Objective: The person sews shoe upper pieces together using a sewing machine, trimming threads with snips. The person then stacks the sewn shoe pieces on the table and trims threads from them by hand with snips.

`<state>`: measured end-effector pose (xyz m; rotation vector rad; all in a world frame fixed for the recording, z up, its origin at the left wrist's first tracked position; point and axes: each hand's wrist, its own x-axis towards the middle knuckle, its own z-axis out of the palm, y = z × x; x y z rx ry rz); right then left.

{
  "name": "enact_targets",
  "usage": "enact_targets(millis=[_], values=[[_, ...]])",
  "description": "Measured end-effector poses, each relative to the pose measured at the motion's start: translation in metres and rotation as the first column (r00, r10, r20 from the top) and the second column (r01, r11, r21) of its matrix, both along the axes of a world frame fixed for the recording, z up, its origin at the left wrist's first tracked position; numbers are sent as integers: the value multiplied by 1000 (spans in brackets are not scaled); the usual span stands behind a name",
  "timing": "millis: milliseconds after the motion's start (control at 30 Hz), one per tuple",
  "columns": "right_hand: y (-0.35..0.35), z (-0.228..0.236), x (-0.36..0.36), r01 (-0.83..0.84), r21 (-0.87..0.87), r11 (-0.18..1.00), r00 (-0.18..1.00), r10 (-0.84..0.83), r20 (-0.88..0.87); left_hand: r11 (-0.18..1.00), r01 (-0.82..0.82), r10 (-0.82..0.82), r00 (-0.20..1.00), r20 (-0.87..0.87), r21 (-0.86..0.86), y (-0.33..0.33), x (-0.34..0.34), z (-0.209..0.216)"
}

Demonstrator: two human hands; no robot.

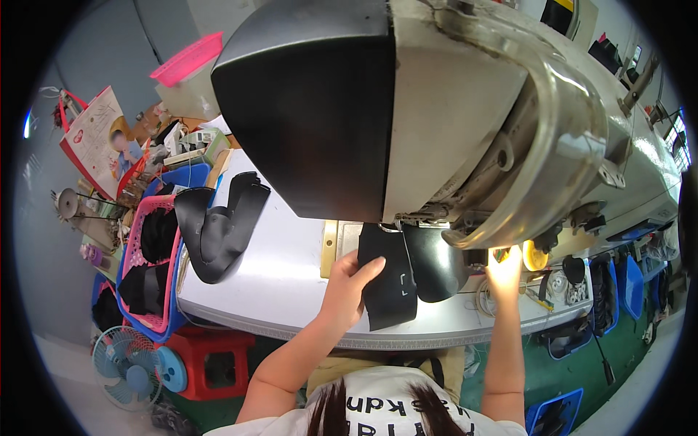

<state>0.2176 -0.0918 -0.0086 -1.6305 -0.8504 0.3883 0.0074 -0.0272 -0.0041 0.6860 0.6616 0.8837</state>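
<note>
A flat black leather-like piece (389, 291) with small white corner marks lies under the sewing machine (458, 94), its near end over the table edge. My left hand (350, 287) grips its left edge, thumb on top and the other fingers mostly hidden. Beside it, a glossy curved black piece (435, 265) meets it along a seam line that runs up to the needle area. My right hand (504, 267) is raised at the right of the machine head, in strong lamp glare. Its fingers go up behind the machine's guard, so what they touch is hidden.
Folded black pieces (222, 229) lie on the white table (269, 291) at left. Beyond the table's left edge stand a pink basket (129, 254) of black parts, a red stool (196, 370) and a fan (127, 369). Blue bins (631, 276) stand at right.
</note>
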Motion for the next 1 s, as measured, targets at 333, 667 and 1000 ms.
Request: enact_targets(millis=[333,667,1000], values=[[0,-51,48,-61,249,966,984,100,-146,982,155,-137,979,-154,112,-20,-8,-9],[-1,-22,31,-37,200,979,900,119,-420,963,103,-35,964,-263,247,0,-7,-14],[5,-38,44,-208,316,926,889,314,-333,940,109,-43,978,-204,323,16,-4,13]])
